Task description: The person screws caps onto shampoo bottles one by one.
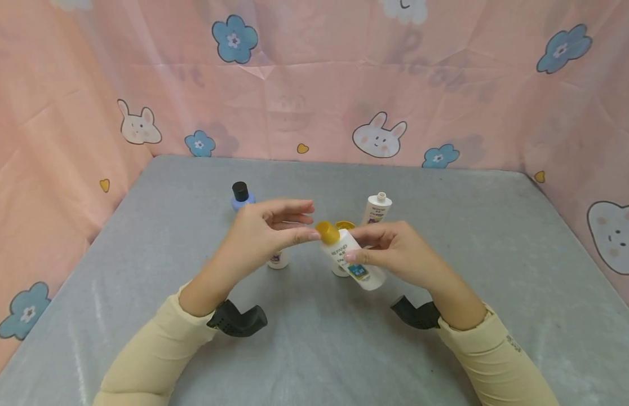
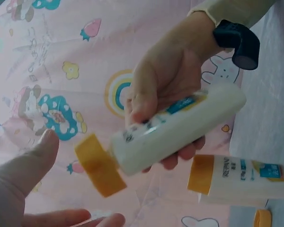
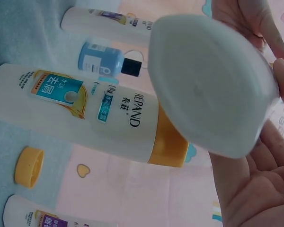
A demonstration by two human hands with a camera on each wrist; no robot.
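While the right hand (image 1: 395, 251) grips a tilted white REPAND bottle (image 1: 356, 266) above the grey counter (image 1: 304, 349), the left hand (image 1: 258, 228) is spread just beside its yellow cap (image 1: 327, 232).
The right thumb and fingers clamp the bottle's body from either side; the left thumb and fingers stand apart, holding nothing. Behind the raised bottle stands a second REPAND bottle (image 3: 80, 113), also yellow-capped, with a loose yellow cap (image 3: 24, 166) near it on the counter. Farther back are an uncapped white bottle (image 1: 377, 210) and a blue bottle (image 1: 242, 198) with a black cap; another white bottle (image 1: 277, 260) is partly hidden behind the left hand.
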